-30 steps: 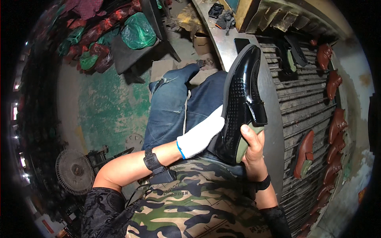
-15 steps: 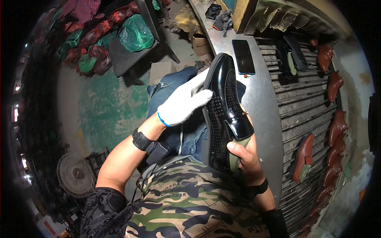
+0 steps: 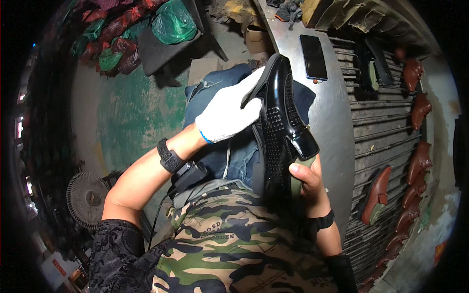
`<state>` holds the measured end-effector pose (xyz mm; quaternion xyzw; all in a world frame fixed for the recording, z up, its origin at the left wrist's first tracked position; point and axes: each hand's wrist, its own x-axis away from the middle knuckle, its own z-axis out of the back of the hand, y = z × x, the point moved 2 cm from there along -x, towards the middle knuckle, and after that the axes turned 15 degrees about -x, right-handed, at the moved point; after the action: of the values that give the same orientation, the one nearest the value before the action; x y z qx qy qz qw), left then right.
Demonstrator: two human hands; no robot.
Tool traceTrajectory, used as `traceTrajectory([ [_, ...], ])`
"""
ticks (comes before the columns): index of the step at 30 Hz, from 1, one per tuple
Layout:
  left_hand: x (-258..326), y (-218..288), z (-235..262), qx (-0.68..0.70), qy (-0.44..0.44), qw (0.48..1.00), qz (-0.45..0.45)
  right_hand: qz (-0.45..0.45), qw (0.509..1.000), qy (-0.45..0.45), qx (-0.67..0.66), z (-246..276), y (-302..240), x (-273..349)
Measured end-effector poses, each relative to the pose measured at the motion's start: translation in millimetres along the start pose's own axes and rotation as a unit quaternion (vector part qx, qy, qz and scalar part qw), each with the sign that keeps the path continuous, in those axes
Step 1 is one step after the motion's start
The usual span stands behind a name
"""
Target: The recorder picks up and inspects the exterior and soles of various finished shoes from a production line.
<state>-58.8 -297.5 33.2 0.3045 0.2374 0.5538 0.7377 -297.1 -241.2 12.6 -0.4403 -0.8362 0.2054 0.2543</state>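
A glossy black leather shoe [image 3: 280,110] with rows of small perforations on its side is held above my lap, toe pointing away from me. My left hand [image 3: 229,113], in a white knit glove with a blue cuff edge, is closed on the front part of the shoe along its dark sole; the thumb shows at the sole's edge and the other fingers are partly hidden. My bare right hand [image 3: 309,180] grips the heel end, thumb on the olive-green lining at the opening. Its other fingers are behind the shoe.
To the right is a metal bench [image 3: 332,127] with a phone [image 3: 313,57] and a dark glove [image 3: 290,11]. Beyond it, a slatted rack [image 3: 364,141] carries a brown shoe [image 3: 376,195], and more brown shoes line its far side. A fan [image 3: 88,199] and a bag-laden chair [image 3: 168,51] are left.
The shoe has rolled slightly in my hands, showing more of its perforated side, and both hands still hold it. The head view has shifted, so the bench things sit higher and farther right.
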Motion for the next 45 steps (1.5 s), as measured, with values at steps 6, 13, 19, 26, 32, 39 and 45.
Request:
traceTrajectory([
  [6,3,-14,-12,-0.061,0.028,0.998,-0.021,-0.040,0.999,0.031,-0.006,13,4,1],
  [13,6,0,-22,0.265,-0.029,0.964,0.011,0.017,0.999,0.002,0.036,9,7,-5],
  [19,4,46,-48,0.353,0.158,0.919,0.071,0.092,0.975,0.000,0.200,15,12,1],
  [26,-19,47,-57,0.563,0.115,0.813,0.093,0.095,0.990,0.045,0.097,-13,-7,-2],
  [32,-31,13,-55,0.822,0.007,0.566,0.060,0.109,0.989,0.096,0.018,1,-36,4],
  [39,-7,-47,-2,0.711,0.060,0.681,0.164,0.342,0.753,0.328,0.457,159,-149,31],
  [45,6,-83,38,0.675,0.108,0.708,0.179,0.130,0.798,0.387,0.444,254,-229,84],
])
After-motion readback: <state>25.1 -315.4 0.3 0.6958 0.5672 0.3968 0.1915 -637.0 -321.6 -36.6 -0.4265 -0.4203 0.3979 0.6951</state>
